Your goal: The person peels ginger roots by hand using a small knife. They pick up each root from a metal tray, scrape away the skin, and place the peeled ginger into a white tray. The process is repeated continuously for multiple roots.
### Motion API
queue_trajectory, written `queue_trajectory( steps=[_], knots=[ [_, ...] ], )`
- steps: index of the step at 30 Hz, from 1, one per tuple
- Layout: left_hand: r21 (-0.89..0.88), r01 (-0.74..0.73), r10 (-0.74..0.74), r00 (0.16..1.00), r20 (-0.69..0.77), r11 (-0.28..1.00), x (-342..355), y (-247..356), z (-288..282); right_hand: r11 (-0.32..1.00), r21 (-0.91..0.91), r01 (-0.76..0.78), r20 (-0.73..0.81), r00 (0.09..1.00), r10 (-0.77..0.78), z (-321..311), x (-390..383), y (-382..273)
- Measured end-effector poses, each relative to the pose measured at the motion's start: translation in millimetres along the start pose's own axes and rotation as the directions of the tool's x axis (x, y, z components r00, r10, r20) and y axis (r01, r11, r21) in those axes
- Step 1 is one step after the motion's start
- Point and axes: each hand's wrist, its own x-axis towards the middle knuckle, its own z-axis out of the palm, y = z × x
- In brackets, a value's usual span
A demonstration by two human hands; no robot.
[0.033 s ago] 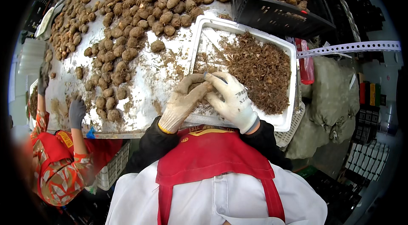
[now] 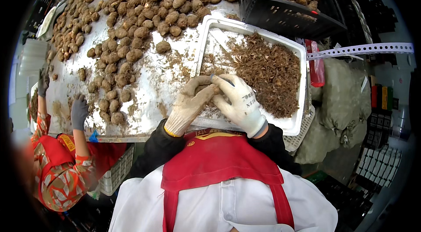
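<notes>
My left hand (image 2: 188, 105), in a dirty cream knitted glove with a yellow cuff edge, is closed with curled fingers. Its fingertips meet those of my right hand (image 2: 240, 104), in a whiter glove with dark print on the back, also curled closed. Whatever lies between the fingers is hidden. Both hands are over the near left side of a white foam tray (image 2: 302, 96). Brown fibrous peelings (image 2: 267, 74) are heaped in the tray's right half. To the left, many hairy brown taro roots (image 2: 131, 43) are spread over the metal table (image 2: 151, 118).
A black crate (image 2: 289, 10) full of taro stands behind the tray. A perforated metal bar (image 2: 359, 50) juts out at right, above pale sacks (image 2: 337, 122). At left, a person in a red apron has grey-gloved hands (image 2: 79, 112) over the table. A plastic basket (image 2: 117, 173) stands below.
</notes>
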Motion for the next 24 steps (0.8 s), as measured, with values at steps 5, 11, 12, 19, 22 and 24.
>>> queue_trajectory(
  steps=[5, 11, 12, 19, 22, 24],
  knots=[
    [0.03, -0.029, 0.029, 1.0, 0.001, 0.999, 1.5, -7.7, -2.7, 0.995, 0.092, -0.027, 0.026, 0.999, 0.025, -1.8, -0.7, 3.2],
    [-0.201, 0.064, -0.052, 0.997, 0.062, 0.978, 2.8, -20.0, -21.5, 0.932, 0.341, -0.123, 0.022, 0.992, 0.123, -11.5, 0.4, -0.2],
    [-0.195, 0.049, -0.04, 0.998, 0.05, 0.98, 3.9, -20.4, -20.9, 0.927, 0.353, -0.128, 0.018, 0.991, 0.13, -10.8, 0.7, -1.3],
    [-0.262, -0.198, 0.261, 0.936, 0.235, 0.944, 16.0, -51.5, -18.6, 1.0, 0.01, 0.006, 0.013, 1.0, -0.006, 10.5, 5.1, 0.2],
    [-0.592, 0.262, -0.15, 0.961, 0.233, 0.762, 32.4, -23.0, -42.9, 0.996, 0.053, -0.07, -0.055, 0.996, 0.073, 7.7, 8.4, 2.8],
    [-0.718, 0.218, -0.098, 0.974, 0.206, 0.661, 57.9, -30.6, -100.1, 0.992, 0.094, -0.08, -0.045, 0.995, 0.085, 1.2, 11.0, 10.3]
  ],
)
